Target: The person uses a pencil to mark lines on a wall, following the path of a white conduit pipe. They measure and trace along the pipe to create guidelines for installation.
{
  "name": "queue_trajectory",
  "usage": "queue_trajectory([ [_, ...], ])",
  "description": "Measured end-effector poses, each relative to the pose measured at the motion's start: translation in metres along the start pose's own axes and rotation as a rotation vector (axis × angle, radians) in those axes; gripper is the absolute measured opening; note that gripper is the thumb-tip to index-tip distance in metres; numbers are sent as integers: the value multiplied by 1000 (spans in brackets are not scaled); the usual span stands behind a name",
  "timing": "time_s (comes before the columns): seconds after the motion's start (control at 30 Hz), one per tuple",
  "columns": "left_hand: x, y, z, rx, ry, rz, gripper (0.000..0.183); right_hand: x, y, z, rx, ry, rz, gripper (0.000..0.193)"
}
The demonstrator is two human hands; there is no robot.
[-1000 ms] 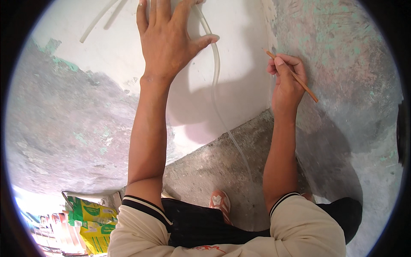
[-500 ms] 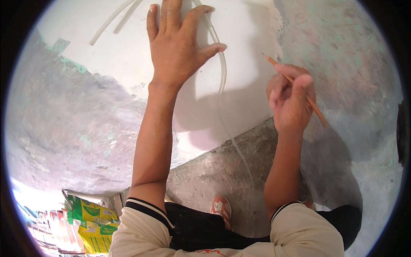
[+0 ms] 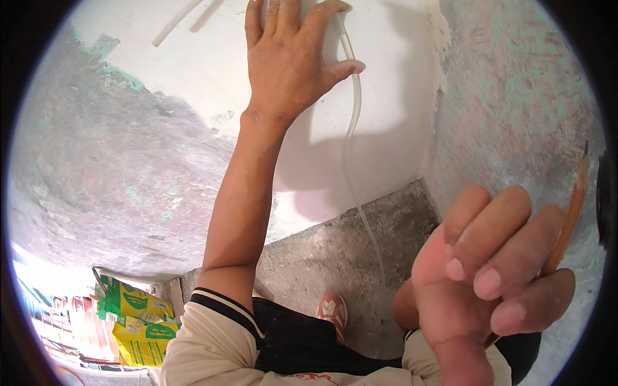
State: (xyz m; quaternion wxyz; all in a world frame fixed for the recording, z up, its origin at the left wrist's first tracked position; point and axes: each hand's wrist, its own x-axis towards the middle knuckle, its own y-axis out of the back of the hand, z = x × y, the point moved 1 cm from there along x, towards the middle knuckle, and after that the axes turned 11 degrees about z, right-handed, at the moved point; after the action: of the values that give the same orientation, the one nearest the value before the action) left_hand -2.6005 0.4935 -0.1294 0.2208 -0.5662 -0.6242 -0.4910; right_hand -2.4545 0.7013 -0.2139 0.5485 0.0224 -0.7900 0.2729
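Note:
High on the white-painted wall, my left hand (image 3: 283, 71) has its fingers spread flat, with thumb and index finger pinning a clear flexible tube (image 3: 356, 106) against it. The tube hangs down from there to the concrete floor. Its other visible length (image 3: 172, 26) juts out left of the hand, the join hidden past the upper edge. Close up at the lower right, my right hand (image 3: 476, 276) is closed with curled fingers. A wooden pencil (image 3: 571, 215) sits in its grip, dark point upward, and the fingers cover its lower part.
Bare grey patches roughen the left of the wall (image 3: 129, 174), and a mottled wall (image 3: 515, 96) rises at right. Below lies the concrete floor (image 3: 309, 257), where my shoe (image 3: 332, 312) stands. Green and yellow bags (image 3: 145, 328) lie at the lower left.
My right hand has come away from the wall, down and right toward me, with the pencil now pointing up. The left hand keeps its place on the tube; the view has shifted slightly.

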Motion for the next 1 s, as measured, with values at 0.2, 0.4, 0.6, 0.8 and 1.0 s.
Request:
queue_trajectory([
  [0.2,-1,-1,-1,3,-8,-2,77,-1,4,-13,-73,9,20,55],
  [0.4,0,-2,-1,0,-11,-4,78,1,3,-17,-91,-8,54,55],
  [0.6,-1,-2,-1,-14,1,-1,78,-2,7,-10,-20,59,103,57],
  [0.8,1,0,1,-5,17,-19,78,1,1,-1,3,73,167,57],
  [1.0,3,4,2,-79,47,-40,77,4,14,38,9,-27,298,76],
])
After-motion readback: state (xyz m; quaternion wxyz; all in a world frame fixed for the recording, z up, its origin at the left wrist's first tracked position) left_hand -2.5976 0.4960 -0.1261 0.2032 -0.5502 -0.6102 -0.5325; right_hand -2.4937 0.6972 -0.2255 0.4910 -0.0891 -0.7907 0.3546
